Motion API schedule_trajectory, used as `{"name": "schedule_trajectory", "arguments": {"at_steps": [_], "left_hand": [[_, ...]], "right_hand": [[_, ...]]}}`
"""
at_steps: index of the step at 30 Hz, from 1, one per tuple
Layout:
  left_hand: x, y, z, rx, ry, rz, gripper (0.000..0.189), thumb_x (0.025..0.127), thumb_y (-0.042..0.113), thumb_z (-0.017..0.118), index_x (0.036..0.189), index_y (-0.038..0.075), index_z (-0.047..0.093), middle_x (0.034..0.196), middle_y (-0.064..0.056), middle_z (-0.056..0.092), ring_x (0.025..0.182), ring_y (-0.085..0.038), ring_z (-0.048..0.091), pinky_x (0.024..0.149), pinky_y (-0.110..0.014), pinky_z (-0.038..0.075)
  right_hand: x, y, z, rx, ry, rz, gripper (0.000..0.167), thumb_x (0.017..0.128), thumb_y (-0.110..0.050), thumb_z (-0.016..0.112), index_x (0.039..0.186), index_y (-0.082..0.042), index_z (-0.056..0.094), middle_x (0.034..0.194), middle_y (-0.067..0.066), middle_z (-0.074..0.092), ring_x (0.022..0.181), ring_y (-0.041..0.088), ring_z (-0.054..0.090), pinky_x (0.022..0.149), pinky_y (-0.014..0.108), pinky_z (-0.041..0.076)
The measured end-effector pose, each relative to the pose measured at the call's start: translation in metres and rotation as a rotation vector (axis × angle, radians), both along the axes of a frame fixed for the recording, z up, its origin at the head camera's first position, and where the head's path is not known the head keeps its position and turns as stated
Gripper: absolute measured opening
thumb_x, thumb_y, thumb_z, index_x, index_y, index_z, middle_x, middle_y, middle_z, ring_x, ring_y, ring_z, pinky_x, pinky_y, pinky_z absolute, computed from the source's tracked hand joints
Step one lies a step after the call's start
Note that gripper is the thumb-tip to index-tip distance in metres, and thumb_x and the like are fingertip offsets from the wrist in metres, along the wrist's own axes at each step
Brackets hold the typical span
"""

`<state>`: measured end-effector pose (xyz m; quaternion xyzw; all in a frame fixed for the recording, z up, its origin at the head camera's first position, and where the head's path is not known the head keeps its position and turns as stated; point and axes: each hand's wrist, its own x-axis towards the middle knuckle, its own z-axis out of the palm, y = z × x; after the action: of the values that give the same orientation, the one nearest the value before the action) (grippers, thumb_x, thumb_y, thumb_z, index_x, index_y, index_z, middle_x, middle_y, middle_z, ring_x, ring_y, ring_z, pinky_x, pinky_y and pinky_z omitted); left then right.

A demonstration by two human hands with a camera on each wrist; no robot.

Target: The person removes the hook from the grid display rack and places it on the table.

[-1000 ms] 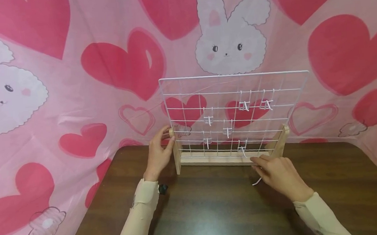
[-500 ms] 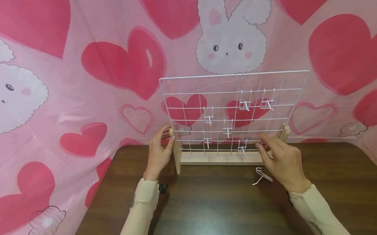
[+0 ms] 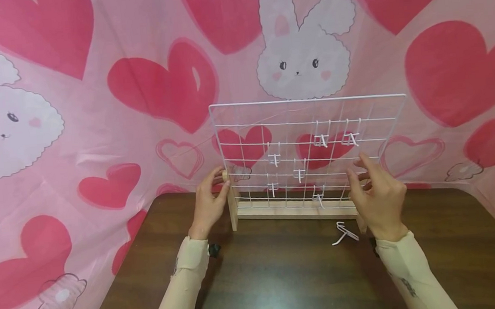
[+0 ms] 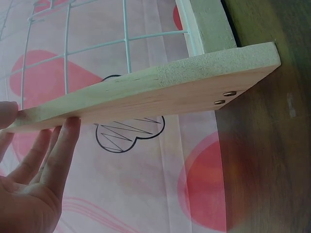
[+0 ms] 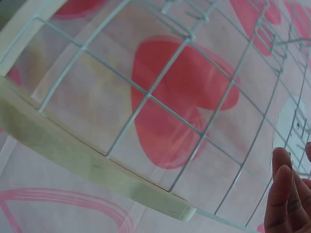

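wire display rack (image 3: 306, 100) steadied from the left, one loose hook (image 3: 345, 232) lying on the table (image 3: 258, 284)

the left hand (image 3: 209, 201) holds the upper end of the left wooden side panel (image 3: 233, 211), thumb on one face and fingers on the other, clamped on the wood. that grip probably keeps the light rack from sliding or tipping.

the right hand (image 3: 379, 197) is raised in front of the right end of the wire grid, hiding most of the right wooden side panel (image 3: 361, 224). thumb and forefinger are apart, the other fingers bent, with nothing visible between them; whether a fingertip brushes a wire, i cannot tell.

six white hooks hang on the grid: two side by side at upper right (image 3: 336, 139), the other four staggered lower, towards the left and middle. each seems to be caught over the horizontal wires by its upper tips, so its prong juts out to the front, where it is easy to reach.

the rack stands upright on the table, its wooden base bar (image 3: 295, 210) running between the side panels. two screw heads (image 4: 230, 93) at the left panel's foot presumably fasten that joint. the loose hook lies just in front of the bar, near the right panel's foot, within easy reach of the right hand. a pink cloth (image 3: 140, 17) printed with hearts and rabbits hangs behind.
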<state>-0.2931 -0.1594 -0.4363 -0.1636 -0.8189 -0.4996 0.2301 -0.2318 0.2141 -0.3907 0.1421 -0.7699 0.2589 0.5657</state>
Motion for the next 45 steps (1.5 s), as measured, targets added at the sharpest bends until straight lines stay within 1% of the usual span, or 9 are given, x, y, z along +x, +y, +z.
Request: {"name": "schedule_trajectory", "arguments": {"at_steps": [5, 8, 11, 13, 17, 21, 30, 40, 45], "left_hand": [[0.000, -0.001, 0.001, -0.005, -0.004, 0.008, 0.043, 0.101, 0.011, 0.069, 0.141, 0.003, 0.059, 0.132, -0.020, 0.069, 0.117, -0.038, 0.071, 0.091, -0.055, 0.063], [0.001, -0.001, 0.002, -0.002, 0.002, 0.017, 0.042, 0.100, 0.010, 0.069, 0.141, 0.003, 0.059, 0.131, -0.020, 0.069, 0.116, -0.038, 0.072, 0.089, -0.054, 0.063], [0.001, -0.001, 0.001, -0.007, 0.007, 0.019, 0.042, 0.100, 0.009, 0.069, 0.141, 0.003, 0.059, 0.130, -0.020, 0.070, 0.115, -0.037, 0.072, 0.089, -0.052, 0.064], [0.000, 0.000, 0.000, -0.016, 0.006, 0.014, 0.041, 0.100, 0.009, 0.068, 0.140, 0.002, 0.059, 0.128, -0.020, 0.070, 0.115, -0.037, 0.072, 0.090, -0.051, 0.064], [-0.001, 0.000, -0.002, -0.014, 0.004, 0.008, 0.041, 0.100, 0.007, 0.068, 0.140, 0.002, 0.059, 0.126, -0.020, 0.072, 0.114, -0.037, 0.072, 0.087, -0.051, 0.064], [-0.001, 0.000, -0.002, -0.004, 0.007, 0.012, 0.042, 0.099, 0.007, 0.069, 0.140, 0.003, 0.060, 0.126, -0.019, 0.072, 0.114, -0.036, 0.072, 0.086, -0.051, 0.064], [-0.001, -0.001, -0.005, -0.012, 0.018, -0.003, 0.041, 0.099, 0.009, 0.069, 0.139, 0.003, 0.060, 0.125, -0.020, 0.072, 0.114, -0.037, 0.072, 0.090, -0.053, 0.063], [-0.001, 0.000, -0.002, -0.026, 0.022, 0.011, 0.041, 0.101, 0.012, 0.068, 0.140, 0.003, 0.060, 0.127, -0.019, 0.071, 0.115, -0.036, 0.072, 0.093, -0.052, 0.063], [0.000, 0.001, 0.000, -0.016, 0.030, 0.004, 0.041, 0.101, 0.012, 0.068, 0.140, 0.003, 0.060, 0.127, -0.020, 0.071, 0.115, -0.038, 0.072, 0.094, -0.058, 0.061]], "right_hand": [[-0.002, -0.002, 0.007, -0.093, 0.021, 0.029, 0.041, 0.096, -0.031, 0.069, 0.117, 0.004, 0.073, 0.096, 0.017, 0.081, 0.055, 0.033, 0.068, 0.065, 0.002, 0.044], [-0.002, -0.004, 0.010, -0.127, 0.024, 0.041, 0.039, 0.095, -0.029, 0.072, 0.116, 0.004, 0.073, 0.096, 0.018, 0.081, 0.057, 0.035, 0.068, 0.074, -0.005, 0.039], [-0.002, -0.003, 0.013, -0.153, 0.024, 0.040, 0.034, 0.090, -0.016, 0.076, 0.117, 0.004, 0.074, 0.097, 0.018, 0.081, 0.058, 0.029, 0.068, 0.074, -0.006, 0.039], [-0.001, -0.002, 0.015, -0.174, 0.023, 0.044, 0.034, 0.086, -0.009, 0.078, 0.117, 0.004, 0.074, 0.097, 0.018, 0.081, 0.060, 0.014, 0.068, 0.073, -0.006, 0.040], [-0.001, -0.001, 0.020, -0.184, 0.011, 0.045, 0.035, 0.086, -0.010, 0.078, 0.119, 0.003, 0.074, 0.098, 0.017, 0.081, 0.071, -0.014, 0.060, 0.071, -0.006, 0.040], [-0.004, -0.003, 0.028, -0.190, -0.003, 0.069, 0.036, 0.087, -0.008, 0.078, 0.121, 0.001, 0.074, 0.098, 0.017, 0.081, 0.078, -0.024, 0.055, 0.070, -0.006, 0.041], [-0.010, -0.006, 0.038, -0.146, -0.047, 0.083, 0.034, 0.088, -0.004, 0.078, 0.122, 0.002, 0.074, 0.096, 0.021, 0.080, 0.081, -0.027, 0.051, 0.070, -0.006, 0.041], [-0.018, -0.005, 0.046, -0.141, -0.025, 0.134, 0.023, 0.089, 0.001, 0.075, 0.112, 0.003, 0.078, 0.096, 0.022, 0.080, 0.085, -0.031, 0.049, 0.070, -0.006, 0.042], [-0.020, -0.006, 0.050, -0.113, -0.008, 0.124, 0.015, 0.093, -0.002, 0.073, 0.105, 0.002, 0.079, 0.087, 0.020, 0.079, 0.076, -0.022, 0.055, 0.072, -0.006, 0.041]]}}
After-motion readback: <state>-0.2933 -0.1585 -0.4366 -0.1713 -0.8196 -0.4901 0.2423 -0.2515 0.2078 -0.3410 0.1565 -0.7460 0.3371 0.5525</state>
